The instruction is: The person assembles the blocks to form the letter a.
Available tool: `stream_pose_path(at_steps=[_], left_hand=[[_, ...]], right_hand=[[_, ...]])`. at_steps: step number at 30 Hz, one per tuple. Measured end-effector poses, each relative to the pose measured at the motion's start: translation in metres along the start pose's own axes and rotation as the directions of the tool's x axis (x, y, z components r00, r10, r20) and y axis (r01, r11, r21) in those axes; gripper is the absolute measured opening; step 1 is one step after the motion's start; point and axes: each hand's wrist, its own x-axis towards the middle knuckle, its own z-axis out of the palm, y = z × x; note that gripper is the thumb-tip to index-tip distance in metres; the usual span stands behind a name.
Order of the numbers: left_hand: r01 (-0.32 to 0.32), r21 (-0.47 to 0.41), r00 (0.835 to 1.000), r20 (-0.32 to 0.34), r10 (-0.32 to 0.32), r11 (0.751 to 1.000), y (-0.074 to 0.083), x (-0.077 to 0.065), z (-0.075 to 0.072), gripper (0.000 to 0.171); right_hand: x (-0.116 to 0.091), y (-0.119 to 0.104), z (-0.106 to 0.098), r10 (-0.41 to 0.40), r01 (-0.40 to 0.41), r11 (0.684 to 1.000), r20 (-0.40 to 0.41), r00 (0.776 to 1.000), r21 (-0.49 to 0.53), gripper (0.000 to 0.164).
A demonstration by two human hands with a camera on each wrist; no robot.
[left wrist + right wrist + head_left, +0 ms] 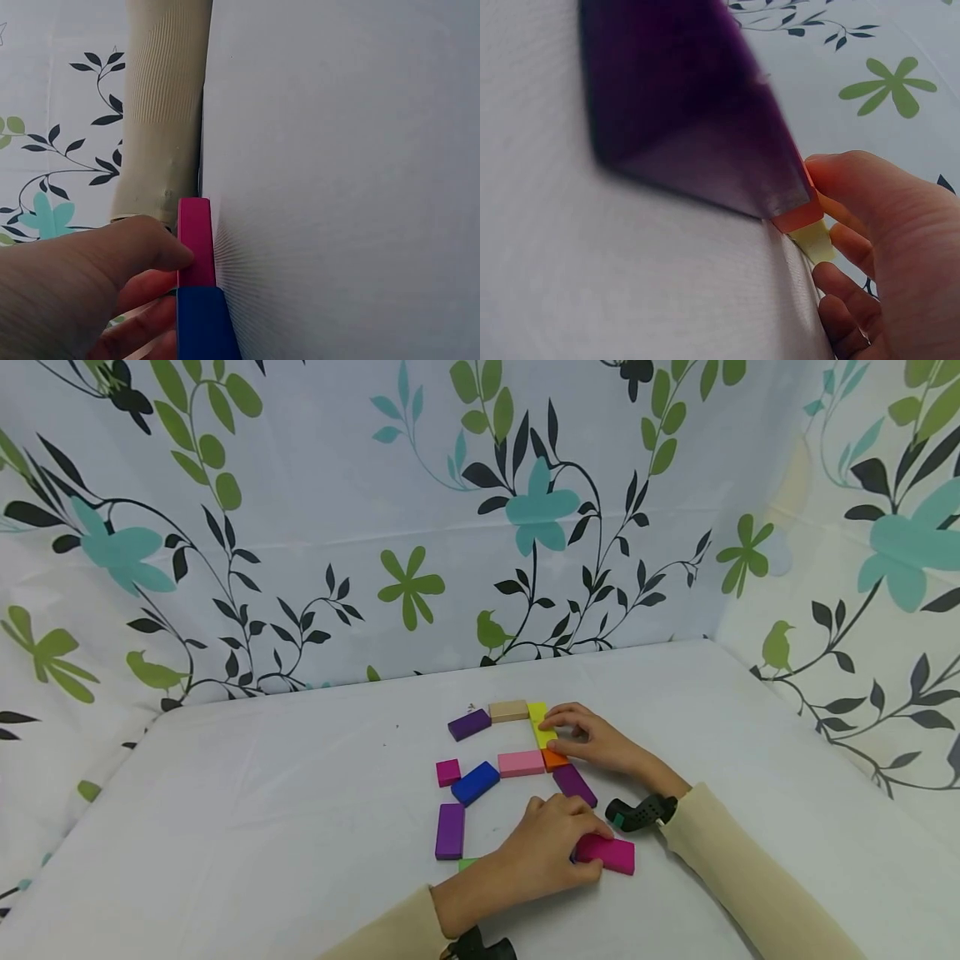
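My left hand (543, 843) grips a magenta block (617, 856) at the near right end of a line of coloured blocks, thumb on one long side and fingers on the other. The left wrist view shows a blue block (202, 322) against its end, mostly covered by the hand in the head view. At the far right of the line, my right hand (596, 742) touches the right edge of a yellow block (542, 727) with its fingertips. Its thumb is right at the orange block (554, 760), and a purple block (575, 785) extends nearer from there.
Leftward along the line are a tan block (508, 711), a pink block (521, 764), a blue block (476, 783), a small magenta block (448, 772) and several purple ones. A green block (467, 864) lies partly under the left forearm. Patterned cloth (405, 527) hangs behind the white table (262, 793).
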Motion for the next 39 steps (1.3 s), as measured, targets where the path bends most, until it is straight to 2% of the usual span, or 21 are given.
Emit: stream_pose_path(at_steps=[13, 19, 22, 29, 35, 39], left_hand=[[-0.057, 0.033, 0.998, 0.006, 0.057, 0.998, 0.001, 0.004, 0.002, 0.027], [-0.053, -0.002, 0.997, 0.053, 0.053, 0.999, 0.002, 0.004, -0.001, 0.028], [-0.052, -0.020, 0.997, 0.056, 0.053, 0.998, 0.000, 0.000, -0.002, 0.029], [-0.047, -0.018, 0.998, -0.031, 0.047, 0.999, -0.003, -0.017, -0.008, 0.023], [0.005, -0.039, 0.998, -0.063, -0.007, 0.999, -0.007, -0.028, -0.013, 0.022], [0.001, -0.053, 0.996, -0.094, -0.006, 0.999, -0.010, -0.036, -0.019, 0.022]], right_hand=[[0.002, 0.005, 0.000, 0.023, -0.023, 1.000, 0.002, 1.000, 0.009, 0.035], [0.001, 0.004, 0.000, 0.016, -0.016, 1.000, 0.000, 1.000, 0.010, 0.034], [0.001, 0.004, 0.000, 0.018, -0.018, 1.000, 0.000, 1.000, 0.019, 0.034], [0.000, 0.007, 0.001, 0.004, -0.004, 1.000, 0.001, 1.000, 0.011, 0.034], [0.000, 0.006, 0.000, -0.015, 0.015, 1.000, 0.000, 1.000, -0.001, 0.033], [0.000, 0.005, -0.001, -0.016, 0.015, 1.000, 0.007, 1.000, 0.004, 0.033]])
